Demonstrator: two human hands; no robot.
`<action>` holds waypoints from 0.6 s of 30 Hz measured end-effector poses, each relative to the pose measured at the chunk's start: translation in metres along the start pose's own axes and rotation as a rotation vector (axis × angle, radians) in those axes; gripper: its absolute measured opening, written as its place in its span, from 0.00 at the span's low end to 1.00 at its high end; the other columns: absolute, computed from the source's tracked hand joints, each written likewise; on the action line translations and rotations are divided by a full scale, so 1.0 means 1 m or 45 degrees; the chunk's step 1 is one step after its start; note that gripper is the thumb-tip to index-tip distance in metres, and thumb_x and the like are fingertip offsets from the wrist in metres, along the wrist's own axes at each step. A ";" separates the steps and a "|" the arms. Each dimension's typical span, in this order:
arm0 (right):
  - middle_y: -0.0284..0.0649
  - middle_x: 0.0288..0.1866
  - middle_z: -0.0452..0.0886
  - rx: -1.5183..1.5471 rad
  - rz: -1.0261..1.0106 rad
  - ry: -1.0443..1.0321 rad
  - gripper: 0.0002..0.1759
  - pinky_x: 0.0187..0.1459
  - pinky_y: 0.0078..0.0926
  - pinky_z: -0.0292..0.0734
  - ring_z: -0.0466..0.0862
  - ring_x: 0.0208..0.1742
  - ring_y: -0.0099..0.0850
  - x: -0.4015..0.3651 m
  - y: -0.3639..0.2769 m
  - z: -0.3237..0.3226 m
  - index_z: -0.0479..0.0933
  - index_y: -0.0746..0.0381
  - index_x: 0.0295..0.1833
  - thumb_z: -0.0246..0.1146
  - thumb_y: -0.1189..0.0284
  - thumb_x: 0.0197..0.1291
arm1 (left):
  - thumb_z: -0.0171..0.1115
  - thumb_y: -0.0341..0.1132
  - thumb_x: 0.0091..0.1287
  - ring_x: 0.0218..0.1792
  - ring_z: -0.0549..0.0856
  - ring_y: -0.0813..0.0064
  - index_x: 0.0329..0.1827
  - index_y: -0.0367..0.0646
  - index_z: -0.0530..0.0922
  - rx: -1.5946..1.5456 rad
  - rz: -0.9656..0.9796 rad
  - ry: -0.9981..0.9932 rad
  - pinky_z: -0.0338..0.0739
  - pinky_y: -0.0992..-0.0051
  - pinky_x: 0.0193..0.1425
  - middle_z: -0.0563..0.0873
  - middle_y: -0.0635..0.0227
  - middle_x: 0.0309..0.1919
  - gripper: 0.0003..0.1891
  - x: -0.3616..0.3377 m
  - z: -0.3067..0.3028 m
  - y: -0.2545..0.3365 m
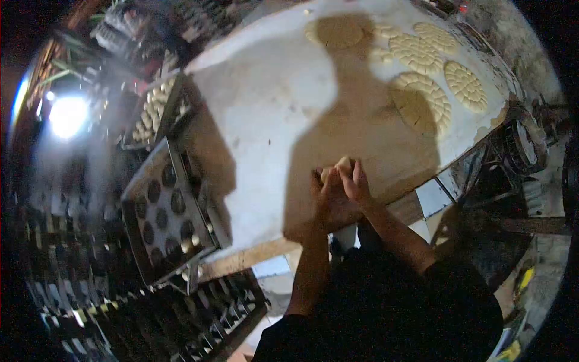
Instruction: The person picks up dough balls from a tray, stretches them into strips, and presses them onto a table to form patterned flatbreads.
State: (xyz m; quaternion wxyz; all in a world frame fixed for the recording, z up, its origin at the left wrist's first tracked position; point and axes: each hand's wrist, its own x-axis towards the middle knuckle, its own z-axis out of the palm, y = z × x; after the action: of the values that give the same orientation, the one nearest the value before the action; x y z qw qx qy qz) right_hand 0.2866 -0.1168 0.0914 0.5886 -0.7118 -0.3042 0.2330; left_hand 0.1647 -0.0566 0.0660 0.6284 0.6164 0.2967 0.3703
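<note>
My left hand (325, 188) and my right hand (356, 183) are close together above the near edge of the pale table (259, 157). Both have their fingers curled around pale dough (344, 161) that shows between and above the fingers. Whether it is one lump or two is hard to tell, as the fingers cover much of it. Further off on the table, at the upper right, lie several flat dough rounds (465, 86) scored or cut into many small pieces. My shadow falls across the tabletop and part of these rounds.
Left of the table, a tilted metal tray (129, 211) has dark round spots and a few dough pieces (191, 242) near its corner. Behind it stands another tray with many dough balls (154, 111). Dark racks (199, 314) fill the lower left. A bright lamp (68, 116) glares at left.
</note>
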 end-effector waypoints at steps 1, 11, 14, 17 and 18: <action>0.44 0.45 0.79 0.062 -0.002 0.042 0.19 0.47 0.35 0.77 0.81 0.42 0.31 -0.004 0.008 0.001 0.71 0.66 0.52 0.60 0.61 0.69 | 0.54 0.38 0.75 0.44 0.77 0.73 0.60 0.44 0.67 0.266 0.143 0.024 0.76 0.71 0.47 0.76 0.66 0.46 0.16 -0.003 -0.012 0.007; 0.40 0.41 0.73 -0.143 -0.196 0.073 0.16 0.49 0.36 0.73 0.76 0.44 0.34 0.058 0.079 -0.147 0.70 0.61 0.43 0.60 0.59 0.67 | 0.62 0.46 0.68 0.38 0.80 0.63 0.49 0.43 0.74 0.743 0.015 0.034 0.76 0.59 0.46 0.79 0.61 0.34 0.17 -0.055 -0.114 -0.018; 0.45 0.40 0.69 -1.266 -0.908 -0.355 0.17 0.50 0.45 0.68 0.72 0.44 0.43 0.072 0.046 -0.190 0.69 0.62 0.40 0.62 0.59 0.63 | 0.67 0.50 0.60 0.47 0.76 0.50 0.43 0.38 0.79 1.560 0.094 -0.219 0.61 0.42 0.63 0.80 0.54 0.38 0.22 -0.015 -0.089 0.085; 0.52 0.42 0.68 -1.079 -1.002 -0.258 0.18 0.55 0.54 0.63 0.69 0.46 0.52 0.129 0.047 -0.173 0.68 0.64 0.38 0.64 0.61 0.58 | 0.71 0.50 0.55 0.45 0.77 0.51 0.37 0.41 0.80 1.606 0.325 0.054 0.67 0.48 0.54 0.81 0.57 0.39 0.20 0.052 -0.098 0.045; 0.53 0.45 0.71 -1.018 -0.863 -0.276 0.19 0.59 0.56 0.62 0.70 0.52 0.54 0.141 0.041 -0.156 0.71 0.65 0.42 0.64 0.61 0.56 | 0.71 0.49 0.55 0.44 0.77 0.52 0.36 0.41 0.80 1.612 0.345 0.078 0.68 0.50 0.53 0.81 0.58 0.39 0.20 0.073 -0.092 0.023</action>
State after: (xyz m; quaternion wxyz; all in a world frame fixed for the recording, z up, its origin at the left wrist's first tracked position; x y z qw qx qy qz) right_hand 0.5001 -0.1307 0.0855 0.2789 -0.7142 -0.6412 -0.0319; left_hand 0.1269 0.0545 0.0892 0.0824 0.8889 0.3949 0.2173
